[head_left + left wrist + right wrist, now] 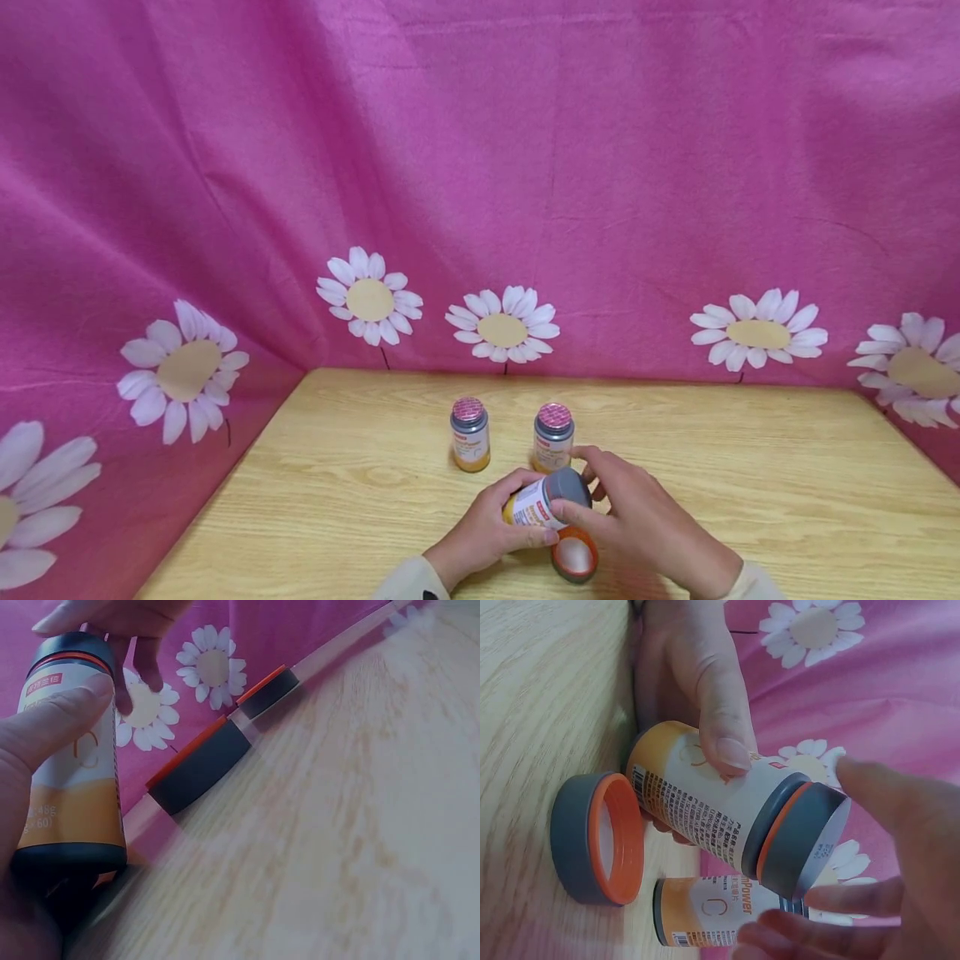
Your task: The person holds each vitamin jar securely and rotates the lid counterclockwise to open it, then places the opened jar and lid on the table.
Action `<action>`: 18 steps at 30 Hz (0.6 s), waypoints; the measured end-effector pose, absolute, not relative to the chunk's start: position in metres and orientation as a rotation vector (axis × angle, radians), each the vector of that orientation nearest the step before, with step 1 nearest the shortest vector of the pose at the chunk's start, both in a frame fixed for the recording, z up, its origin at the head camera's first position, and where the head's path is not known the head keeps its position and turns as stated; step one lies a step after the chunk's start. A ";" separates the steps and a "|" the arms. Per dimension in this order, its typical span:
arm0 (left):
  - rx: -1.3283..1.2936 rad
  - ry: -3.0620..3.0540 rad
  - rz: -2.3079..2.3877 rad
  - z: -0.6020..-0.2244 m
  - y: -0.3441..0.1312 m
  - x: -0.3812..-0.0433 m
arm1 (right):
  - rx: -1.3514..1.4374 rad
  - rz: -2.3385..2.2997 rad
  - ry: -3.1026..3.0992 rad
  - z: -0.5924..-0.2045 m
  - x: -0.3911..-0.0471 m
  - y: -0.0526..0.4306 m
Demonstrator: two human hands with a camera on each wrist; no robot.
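My left hand (480, 523) grips a supplement bottle (529, 505) with a white and orange label, held tilted above the table. On its neck sits a dark grey cap (802, 840) with an orange band, its top facing my right hand (641, 518). The right thumb and fingers are spread around that cap, and in the right wrist view gaps show between them and it. Below the bottle lies a loose grey cap (575, 555), its orange inside facing up. In the left wrist view two such caps appear, a nearer cap (202, 769) and a farther cap (268, 691).
Two similar bottles stand uncapped with pink foil seals: one bottle (470, 446) to the left, another bottle (551, 450) just behind my hands. The wooden table (337, 467) meets a pink cloth (600, 167) with white daisies at its back and left side.
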State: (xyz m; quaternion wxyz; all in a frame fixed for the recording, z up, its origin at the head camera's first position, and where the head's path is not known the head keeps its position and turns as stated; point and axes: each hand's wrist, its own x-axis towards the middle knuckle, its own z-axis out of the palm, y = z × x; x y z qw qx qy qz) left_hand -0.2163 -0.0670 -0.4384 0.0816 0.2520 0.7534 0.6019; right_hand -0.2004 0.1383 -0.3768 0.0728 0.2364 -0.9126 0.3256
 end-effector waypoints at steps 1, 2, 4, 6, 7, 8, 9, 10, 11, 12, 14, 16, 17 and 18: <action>0.749 2.255 1.797 -0.442 -0.067 -0.218 | 0.652 0.968 -2.751 -0.376 -0.200 0.138; 0.746 2.259 1.794 -0.445 -0.067 -0.220 | 0.606 0.955 -2.758 -0.375 -0.201 0.138; 0.745 2.271 1.784 -0.451 -0.067 -0.223 | 0.535 0.914 -2.763 -0.374 -0.201 0.137; 0.743 2.282 1.773 -0.456 -0.067 -0.226 | 0.480 0.865 -2.771 -0.372 -0.201 0.137; 0.743 2.288 1.765 -0.457 -0.067 -0.227 | 0.468 0.843 -2.775 -0.372 -0.201 0.137; 0.744 2.294 1.758 -0.458 -0.067 -0.227 | 0.461 0.827 -2.781 -0.371 -0.201 0.138; 0.746 2.298 1.752 -0.459 -0.067 -0.228 | 0.454 0.812 -2.786 -0.371 -0.201 0.138; 0.747 2.302 1.747 -0.459 -0.067 -0.228 | 0.452 0.800 -2.790 -0.371 -0.201 0.138; 0.747 2.306 1.741 -0.459 -0.067 -0.228 | 0.453 0.795 -2.792 -0.370 -0.201 0.138; 0.746 2.308 1.736 -0.459 -0.067 -0.228 | 0.459 0.793 -2.791 -0.370 -0.201 0.138; 0.745 2.316 1.726 -0.459 -0.067 -0.228 | 0.478 0.797 -2.781 -0.371 -0.200 0.139; 0.743 2.319 1.722 -0.459 -0.066 -0.227 | 0.510 0.811 -2.764 -0.371 -0.200 0.139; 0.743 2.321 1.721 -0.459 -0.066 -0.227 | 0.531 0.822 -2.755 -0.371 -0.201 0.140; 0.742 2.324 1.719 -0.459 -0.066 -0.227 | 0.555 0.836 -2.748 -0.371 -0.201 0.140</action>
